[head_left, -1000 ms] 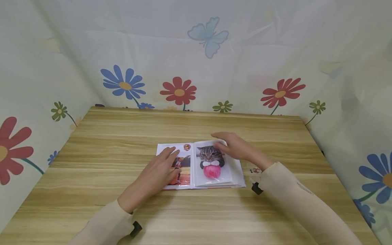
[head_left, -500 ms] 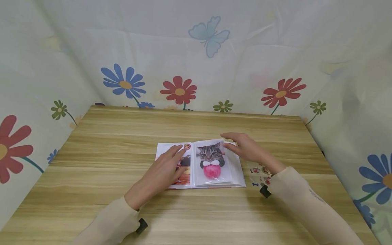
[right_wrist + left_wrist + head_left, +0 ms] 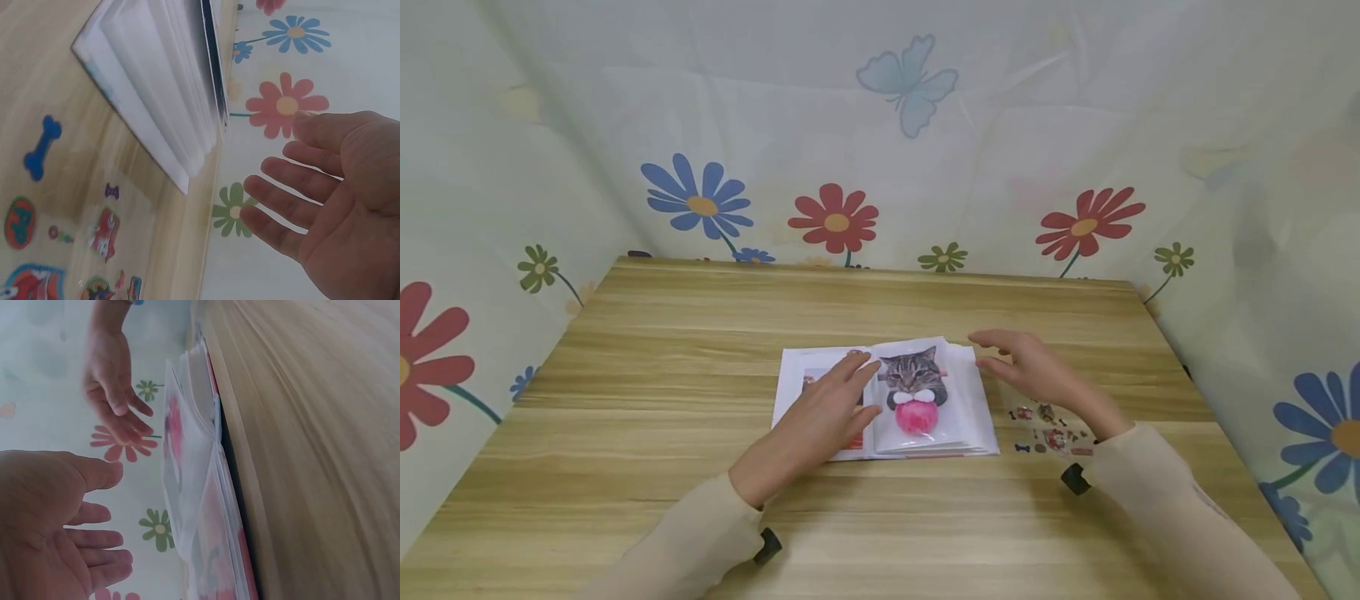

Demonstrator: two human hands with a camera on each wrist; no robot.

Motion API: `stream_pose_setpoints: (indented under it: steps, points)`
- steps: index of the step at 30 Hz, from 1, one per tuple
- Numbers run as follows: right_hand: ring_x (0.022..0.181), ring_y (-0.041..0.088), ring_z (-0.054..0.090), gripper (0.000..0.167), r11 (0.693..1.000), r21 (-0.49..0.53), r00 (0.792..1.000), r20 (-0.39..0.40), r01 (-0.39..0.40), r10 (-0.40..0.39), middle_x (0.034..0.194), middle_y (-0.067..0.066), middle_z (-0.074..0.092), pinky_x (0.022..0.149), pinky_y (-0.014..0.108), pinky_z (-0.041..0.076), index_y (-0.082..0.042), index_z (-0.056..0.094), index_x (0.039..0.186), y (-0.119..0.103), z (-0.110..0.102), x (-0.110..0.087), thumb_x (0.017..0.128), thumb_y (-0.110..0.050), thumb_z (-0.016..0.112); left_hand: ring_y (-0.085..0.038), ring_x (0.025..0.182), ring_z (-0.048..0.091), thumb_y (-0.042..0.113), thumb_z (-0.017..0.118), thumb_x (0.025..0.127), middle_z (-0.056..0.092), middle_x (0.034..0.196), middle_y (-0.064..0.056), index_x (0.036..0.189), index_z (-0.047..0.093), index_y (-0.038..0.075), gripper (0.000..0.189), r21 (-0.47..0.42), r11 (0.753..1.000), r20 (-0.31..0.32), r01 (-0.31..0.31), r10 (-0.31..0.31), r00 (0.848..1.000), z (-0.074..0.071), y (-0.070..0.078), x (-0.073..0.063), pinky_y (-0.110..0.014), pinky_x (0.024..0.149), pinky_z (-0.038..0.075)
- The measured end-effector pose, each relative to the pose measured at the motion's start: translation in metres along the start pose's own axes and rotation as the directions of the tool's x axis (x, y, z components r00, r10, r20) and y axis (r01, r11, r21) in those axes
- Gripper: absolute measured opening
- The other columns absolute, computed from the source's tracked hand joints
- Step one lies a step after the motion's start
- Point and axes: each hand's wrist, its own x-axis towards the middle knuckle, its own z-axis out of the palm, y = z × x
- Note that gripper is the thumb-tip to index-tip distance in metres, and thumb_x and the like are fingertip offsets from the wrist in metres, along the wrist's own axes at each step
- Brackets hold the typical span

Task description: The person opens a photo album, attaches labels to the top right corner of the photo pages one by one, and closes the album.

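Perhaps the cat page (image 3: 916,402) could lift and flop over, as my left hand (image 3: 817,418) and right hand (image 3: 1039,372) hover, fingers apart, pinning nothing down

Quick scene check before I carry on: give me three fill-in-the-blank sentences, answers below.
1. In the open album, the animal pictured on the right page is a ____.
2. The ball in that picture is coloured ____.
3. The hand nearer the sticker sheet is the person's ____ one.
Missing words: cat; pink; right.
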Motion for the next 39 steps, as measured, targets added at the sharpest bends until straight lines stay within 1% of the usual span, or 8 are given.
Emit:
stream_pose_setpoints:
  steps: [3,7,14,18,21,28,33,39]
  points:
    - [0.128,0.045,0.058,0.040,1.000,0.003,1.000,-0.014,0.000,0.000,0.141,0.025,0.060,0.100,0.062,0.050,0.006,0.060,0.139,0.006,-0.001,-0.006,0.103,-0.010,0.064,-0.037,0.141,0.049,0.027,0.073,0.098,0.049,0.153,-0.017,0.148,0.054,0.003,0.059,-0.003,1.000,-0.004,0.001,-0.001,1.000,0.001,0.006,0.005,-0.061,0.103,0.048]
    - [0.122,0.043,0.061,0.039,1.000,-0.003,0.999,-0.028,-0.015,0.015,0.137,0.025,0.062,0.098,0.061,0.051,0.007,0.061,0.137,0.014,-0.003,-0.016,0.102,-0.010,0.066,-0.036,0.137,0.052,0.026,0.073,0.098,0.052,0.151,-0.017,0.146,0.056,0.002,0.057,0.027,0.999,-0.009,-0.043,0.043,0.999,0.003,0.016,0.013,-0.052,0.109,0.046]
    - [0.117,0.043,0.064,0.038,1.000,0.006,0.999,-0.016,-0.029,0.029,0.133,0.028,0.064,0.096,0.062,0.052,0.010,0.061,0.136,0.028,-0.005,-0.035,0.101,-0.004,0.065,-0.030,0.140,0.050,0.028,0.072,0.099,0.052,0.151,-0.014,0.146,0.057,0.005,0.055,0.016,0.997,0.025,-0.072,0.072,0.997,0.010,0.035,0.026,-0.048,0.112,0.044]
    - [0.111,0.041,0.066,0.037,0.999,-0.013,0.999,-0.030,-0.043,0.042,0.126,0.028,0.067,0.093,0.061,0.054,0.012,0.062,0.133,0.034,-0.006,-0.045,0.100,-0.002,0.066,-0.029,0.138,0.052,0.026,0.070,0.099,0.055,0.149,-0.014,0.145,0.059,0.006,0.051,0.017,0.992,0.009,-0.124,0.124,0.992,0.017,0.044,0.031,-0.048,0.109,0.047]
    - [0.107,0.038,0.068,0.036,0.997,-0.033,0.997,-0.037,-0.070,0.068,0.122,0.026,0.069,0.090,0.057,0.056,0.012,0.063,0.132,0.037,-0.006,-0.052,0.098,0.000,0.068,-0.030,0.138,0.052,0.024,0.070,0.099,0.056,0.147,-0.015,0.143,0.059,0.004,0.050,0.012,0.986,-0.002,-0.167,0.167,0.986,0.021,0.051,0.035,-0.047,0.111,0.045]
    - [0.098,0.027,0.069,0.035,0.987,-0.097,0.992,-0.031,-0.127,0.125,0.113,0.018,0.073,0.081,0.045,0.060,0.008,0.067,0.129,0.043,-0.005,-0.065,0.095,-0.001,0.071,-0.030,0.136,0.054,0.029,0.069,0.101,0.059,0.145,-0.016,0.141,0.061,0.003,0.049,0.064,0.978,0.015,-0.199,0.198,0.980,0.031,0.070,0.044,-0.042,0.115,0.040]
    - [0.092,0.022,0.067,0.030,0.983,-0.133,0.992,-0.037,-0.124,0.120,0.109,0.014,0.073,0.076,0.041,0.059,0.005,0.071,0.124,0.049,-0.003,-0.070,0.095,0.000,0.071,-0.027,0.132,0.057,0.031,0.068,0.101,0.061,0.142,-0.012,0.140,0.062,0.005,0.048,0.106,0.973,0.019,-0.203,0.203,0.979,0.038,0.085,0.053,-0.041,0.111,0.046]
    - [0.085,0.016,0.064,0.029,0.976,-0.191,0.994,-0.058,-0.106,0.096,0.103,0.010,0.073,0.070,0.034,0.057,0.003,0.073,0.121,0.052,0.003,-0.072,0.092,0.001,0.074,-0.024,0.127,0.059,0.031,0.069,0.100,0.064,0.138,-0.010,0.134,0.066,0.006,0.042,0.137,0.968,-0.026,-0.211,0.217,0.976,0.049,0.097,0.065,-0.039,0.107,0.048]
